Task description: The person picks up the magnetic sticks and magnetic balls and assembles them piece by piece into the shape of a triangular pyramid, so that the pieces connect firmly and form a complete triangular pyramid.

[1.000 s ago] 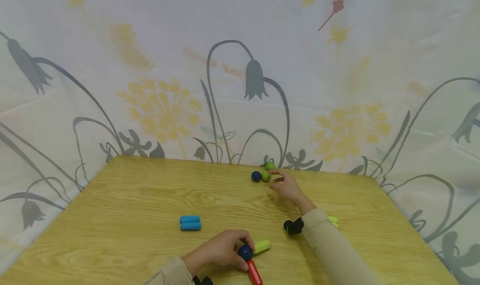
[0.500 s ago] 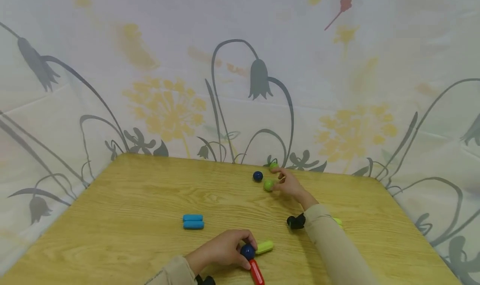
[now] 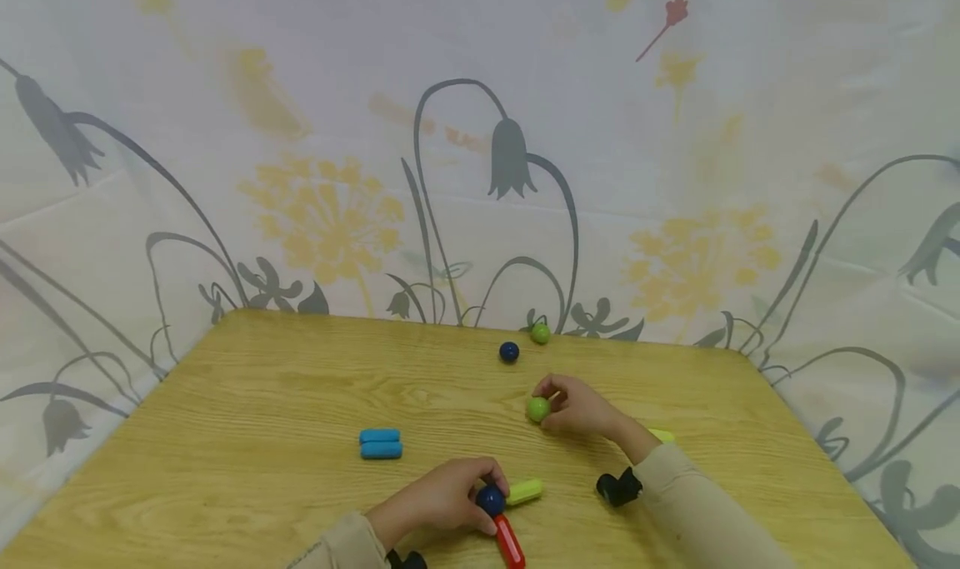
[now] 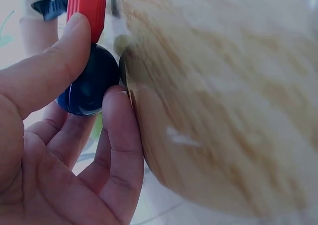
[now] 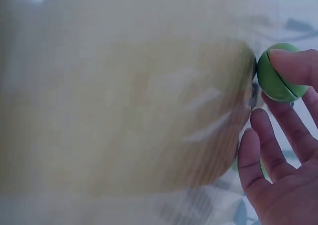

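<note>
Green ball [image 3: 537, 409] is being pinched by the right hand [image 3: 579, 407]; the left hand [image 3: 450, 496] is gripping a navy ball [image 3: 491, 500].

Pale glare on blurred tabletop [image 5: 134, 125]

The head camera is looking forward and down from farther off, taking in the tabletop [image 3: 300, 386] low in frame and patterned backdrop [image 3: 337, 94] above. Each wrist camera is facing in close, left fingers [image 4: 124, 140] filling the frame's left, right fingers [image 5: 272, 148] the lower right. Head and left wrist views are sharing the held blue ball [image 3: 491, 501]; head and right wrist, the held green ball [image 3: 537, 409].
</note>
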### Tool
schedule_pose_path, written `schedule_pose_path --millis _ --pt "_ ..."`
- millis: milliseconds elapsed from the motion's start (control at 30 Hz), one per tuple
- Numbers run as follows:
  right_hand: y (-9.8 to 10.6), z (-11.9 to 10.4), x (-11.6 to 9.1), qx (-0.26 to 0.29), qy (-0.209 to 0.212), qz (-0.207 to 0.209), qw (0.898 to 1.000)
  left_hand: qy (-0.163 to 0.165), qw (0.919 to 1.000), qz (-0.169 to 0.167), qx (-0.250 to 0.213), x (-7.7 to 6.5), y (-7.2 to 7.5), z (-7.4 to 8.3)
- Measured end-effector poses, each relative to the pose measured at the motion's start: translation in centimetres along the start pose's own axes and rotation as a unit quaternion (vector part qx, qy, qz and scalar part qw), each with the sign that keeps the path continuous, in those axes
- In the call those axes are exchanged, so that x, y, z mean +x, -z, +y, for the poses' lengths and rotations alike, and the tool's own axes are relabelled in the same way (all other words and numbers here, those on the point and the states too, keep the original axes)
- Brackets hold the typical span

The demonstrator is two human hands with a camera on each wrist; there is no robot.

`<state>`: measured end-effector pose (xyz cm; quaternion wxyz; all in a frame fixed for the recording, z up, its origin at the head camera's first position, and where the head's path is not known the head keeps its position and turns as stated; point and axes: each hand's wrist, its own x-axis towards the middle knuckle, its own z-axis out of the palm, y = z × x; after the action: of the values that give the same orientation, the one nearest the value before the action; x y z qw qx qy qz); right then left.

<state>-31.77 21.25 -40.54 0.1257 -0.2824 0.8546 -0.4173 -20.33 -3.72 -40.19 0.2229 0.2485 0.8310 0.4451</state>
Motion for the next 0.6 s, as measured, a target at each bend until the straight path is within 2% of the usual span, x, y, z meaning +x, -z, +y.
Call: schedule_pose_path --millis 233,600 --pt "-0.8 -0.9 -2.7 -0.034 0.004 -0.02 0.999 0.01 0.9999 -0.001 0.009 0.1 0.0 0.1" --pt "-1.8 -1.8 -6.7 0.016 0.003 -0.057 0.998 0.005 0.9998 0.005 0.021 0.2 -0.2 0.0"
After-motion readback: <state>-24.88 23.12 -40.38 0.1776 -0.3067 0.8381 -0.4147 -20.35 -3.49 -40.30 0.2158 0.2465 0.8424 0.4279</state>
